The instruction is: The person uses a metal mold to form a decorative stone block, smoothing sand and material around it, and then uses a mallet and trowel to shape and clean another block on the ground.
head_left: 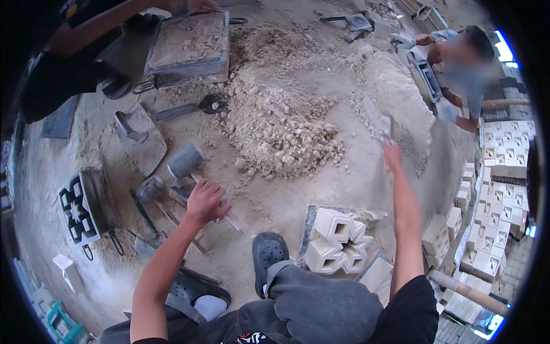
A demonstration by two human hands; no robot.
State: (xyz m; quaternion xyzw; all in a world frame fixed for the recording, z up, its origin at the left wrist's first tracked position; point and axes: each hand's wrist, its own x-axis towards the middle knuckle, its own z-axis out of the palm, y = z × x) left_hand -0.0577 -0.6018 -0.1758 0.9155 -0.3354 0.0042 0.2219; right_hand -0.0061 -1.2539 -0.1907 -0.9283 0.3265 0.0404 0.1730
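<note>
My left hand [207, 200] is closed round the handle of a mallet with a thick grey head [185, 161]. Stretched out to the right, my right hand [392, 153] grips a small flat-bladed tool [386, 126]; motion blur hides its exact kind. This tool is over the sandy ground beside a big heap of crumbly beige material [281, 126]. In front of my feet, a pale moulded block with a star-shaped opening [339, 243] rests on a dark plate [306, 223]. A second mallet [150, 189] lies to the left of my left hand.
At left stands a dark metal mould [80, 209] with star-pattern cut-outs, below a shovel blade [143, 137]. A filled box mould [189, 43] is near a co-worker's arm [86, 31]. Another person [464, 69] holds a mould at right, above stacked pale blocks [487, 223].
</note>
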